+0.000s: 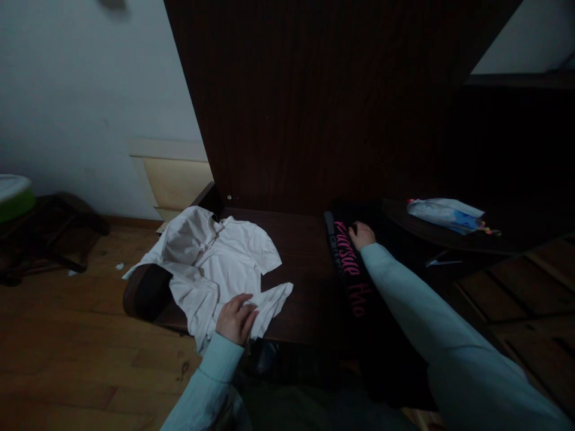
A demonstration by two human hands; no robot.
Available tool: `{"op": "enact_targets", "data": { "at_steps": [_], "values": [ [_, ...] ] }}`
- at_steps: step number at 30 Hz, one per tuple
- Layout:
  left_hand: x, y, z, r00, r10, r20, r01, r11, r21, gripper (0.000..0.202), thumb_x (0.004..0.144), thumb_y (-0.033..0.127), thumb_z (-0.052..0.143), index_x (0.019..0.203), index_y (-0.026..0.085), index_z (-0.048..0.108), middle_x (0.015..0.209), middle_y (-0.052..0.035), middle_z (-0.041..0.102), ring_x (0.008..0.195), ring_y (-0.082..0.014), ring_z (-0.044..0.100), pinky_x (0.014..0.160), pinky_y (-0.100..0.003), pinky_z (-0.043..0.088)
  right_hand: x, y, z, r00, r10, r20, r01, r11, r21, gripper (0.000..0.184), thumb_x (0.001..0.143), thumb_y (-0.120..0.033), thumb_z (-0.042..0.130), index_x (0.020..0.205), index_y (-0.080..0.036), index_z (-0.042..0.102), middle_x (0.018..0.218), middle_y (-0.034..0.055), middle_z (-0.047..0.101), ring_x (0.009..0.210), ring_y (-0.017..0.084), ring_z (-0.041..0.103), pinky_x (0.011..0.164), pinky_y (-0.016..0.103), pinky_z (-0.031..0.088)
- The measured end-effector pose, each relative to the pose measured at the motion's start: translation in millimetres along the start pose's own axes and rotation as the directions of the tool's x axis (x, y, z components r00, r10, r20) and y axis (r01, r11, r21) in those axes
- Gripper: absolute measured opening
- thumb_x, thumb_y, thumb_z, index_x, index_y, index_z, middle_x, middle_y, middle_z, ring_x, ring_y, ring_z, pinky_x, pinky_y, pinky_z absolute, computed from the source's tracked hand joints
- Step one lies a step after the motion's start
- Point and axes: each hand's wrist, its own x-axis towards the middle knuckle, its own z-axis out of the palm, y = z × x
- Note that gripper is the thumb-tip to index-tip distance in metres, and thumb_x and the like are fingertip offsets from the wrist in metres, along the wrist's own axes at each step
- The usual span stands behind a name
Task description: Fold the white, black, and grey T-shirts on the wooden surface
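Observation:
A crumpled white T-shirt (211, 257) lies spread over the left part of a dark wooden bench (305, 269). My left hand (236, 320) rests on the shirt's near hem, fingers curled round a fold of the cloth. A black garment with pink lettering (353, 269) hangs over the bench's right side. My right hand (362, 234) lies on its far end, fingers bent down onto the fabric. Both arms wear pale blue sleeves.
A tall dark wooden panel (314, 102) rises behind the bench. A plastic bag (444, 214) lies on a dark round surface at right. A dark stool (54, 233) with a green-and-white object (13, 194) stands at left on the wooden floor.

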Motion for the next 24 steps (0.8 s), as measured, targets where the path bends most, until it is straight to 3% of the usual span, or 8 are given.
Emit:
{"op": "enact_targets", "data": {
  "at_steps": [3, 6, 9, 11, 14, 17, 21, 24],
  "values": [
    [4.1, 9.0, 1.7, 0.997, -0.078, -0.018, 0.077, 0.995, -0.065, 0.026, 0.087, 0.030, 0.040, 0.085, 0.018, 0.063, 0.091, -0.0066, 0.066, 0.088, -0.0192, 0.060, 0.077, -0.034, 0.049, -0.5, -0.5, 0.0, 1.000, 0.015, 0.007, -0.015, 0.999, 0.033, 0.039, 0.079, -0.027, 0.036, 0.106, -0.006, 0.054, 0.111, 0.0182, 0.055, 0.108, 0.026, 0.045, 0.092, 0.038, 0.034],
    [10.4, 40.1, 11.5, 0.991, -0.122, -0.046, 0.113, 0.981, -0.155, 0.032, 0.090, 0.027, 0.031, 0.088, 0.015, 0.061, 0.084, -0.0084, 0.066, 0.081, -0.0185, 0.060, 0.073, -0.033, 0.047, 0.6, -0.8, -3.0, 0.998, 0.049, 0.044, -0.054, 0.991, 0.118, 0.035, 0.075, -0.023, 0.041, 0.104, -0.008, 0.054, 0.114, 0.0169, 0.053, 0.111, 0.026, 0.043, 0.095, 0.037, 0.033],
    [14.0, 84.5, 31.4, 0.995, 0.101, 0.017, -0.089, 0.930, -0.356, 0.036, 0.091, 0.029, 0.027, 0.086, 0.015, 0.060, 0.084, -0.0076, 0.067, 0.082, -0.0172, 0.059, 0.075, -0.032, 0.045, 5.9, 1.0, -10.0, 0.993, 0.079, 0.085, -0.093, 0.981, 0.172, 0.032, 0.071, -0.022, 0.048, 0.099, -0.010, 0.056, 0.111, 0.0144, 0.054, 0.109, 0.023, 0.046, 0.093, 0.034, 0.036],
    [14.1, 109.4, 44.1, 0.946, 0.308, 0.104, -0.217, 0.836, -0.504, 0.038, 0.091, 0.033, 0.027, 0.085, 0.017, 0.061, 0.084, -0.0058, 0.068, 0.082, -0.0158, 0.059, 0.077, -0.030, 0.043, 10.7, 1.0, -16.3, 0.990, 0.095, 0.104, -0.113, 0.976, 0.186, 0.028, 0.071, -0.024, 0.050, 0.094, -0.012, 0.058, 0.105, 0.0124, 0.057, 0.102, 0.022, 0.051, 0.088, 0.034, 0.039],
    [12.6, 128.3, 53.8, 0.862, 0.447, 0.240, -0.216, 0.752, -0.623, 0.037, 0.089, 0.037, 0.029, 0.090, 0.019, 0.061, 0.089, -0.0053, 0.068, 0.086, -0.0153, 0.059, 0.082, -0.030, 0.039, 12.8, -11.5, -26.3, 0.989, 0.101, 0.105, -0.121, 0.970, 0.211, 0.025, 0.073, -0.027, 0.049, 0.092, -0.015, 0.059, 0.100, 0.0099, 0.058, 0.095, 0.020, 0.054, 0.084, 0.033, 0.042],
    [10.6, 130.0, 53.4, 0.843, 0.454, 0.288, -0.170, 0.733, -0.659, 0.040, 0.088, 0.041, 0.028, 0.088, 0.019, 0.061, 0.088, -0.0059, 0.068, 0.085, -0.0165, 0.059, 0.083, -0.031, 0.038, 2.3, -49.3, -33.3, 0.983, -0.063, 0.172, 0.001, 0.940, 0.341, 0.023, 0.076, -0.027, 0.049, 0.094, -0.016, 0.058, 0.101, 0.0071, 0.060, 0.095, 0.016, 0.056, 0.084, 0.030, 0.043],
    [6.5, 126.9, 49.4, 0.877, 0.422, 0.229, -0.146, 0.688, -0.711, 0.047, 0.089, 0.045, 0.021, 0.086, 0.019, 0.060, 0.084, -0.0063, 0.068, 0.083, -0.0166, 0.060, 0.082, -0.032, 0.039, -20.2, -125.1, -31.1, 0.853, -0.438, 0.285, 0.231, 0.806, 0.545, 0.020, 0.075, -0.023, 0.054, 0.093, -0.018, 0.059, 0.097, 0.0035, 0.063, 0.092, 0.014, 0.058, 0.084, 0.028, 0.044],
    [0.4, 126.5, 46.0, 0.919, 0.354, 0.173, -0.119, 0.668, -0.735, 0.050, 0.090, 0.045, 0.017, 0.084, 0.018, 0.059, 0.079, -0.0079, 0.066, 0.080, -0.0161, 0.060, 0.080, -0.030, 0.040, -25.4, -175.1, -18.3, 0.801, -0.461, 0.382, 0.238, 0.831, 0.502, 0.018, 0.075, -0.020, 0.056, 0.093, -0.018, 0.059, 0.096, 0.0018, 0.063, 0.090, 0.011, 0.059, 0.082, 0.023, 0.044]
  ]
}}
